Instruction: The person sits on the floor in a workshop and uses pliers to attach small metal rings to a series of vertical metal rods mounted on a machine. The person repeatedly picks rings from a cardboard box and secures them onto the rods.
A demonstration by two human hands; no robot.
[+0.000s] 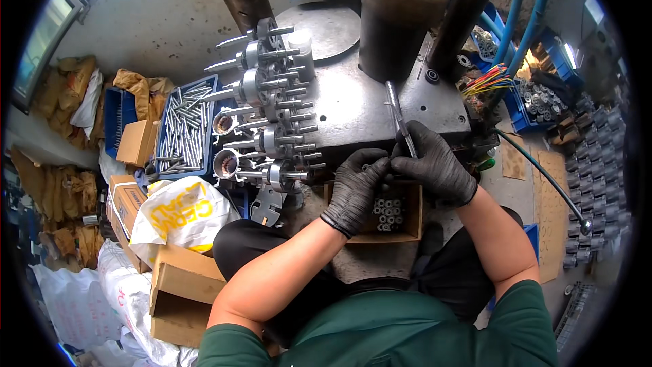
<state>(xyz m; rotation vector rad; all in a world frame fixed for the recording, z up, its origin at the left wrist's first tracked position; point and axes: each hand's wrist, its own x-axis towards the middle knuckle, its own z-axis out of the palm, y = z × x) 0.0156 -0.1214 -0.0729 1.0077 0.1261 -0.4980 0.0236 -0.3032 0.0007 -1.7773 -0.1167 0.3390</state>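
A slim metal shaft (393,105) slants up and away from my right hand (438,166), whose gloved fingers are closed around its lower part. Close beside it, my left hand (356,190), also in a dark glove, has its fingers pinched together near the shaft's lower end. What those fingers hold, if anything, is hidden by the glove. Both hands are above an open cardboard box (416,217) with several small bearings (388,215) in it. The metal press table (339,112) lies just beyond my hands.
Shafts with rotors (261,141) crowd the table's left side. Behind stands a thick press cylinder (397,27). A blue crate (161,143) of loose shafts is at left, near a white plastic bag (180,214). Stacked metal parts (598,177) and a black hose (547,173) are at right.
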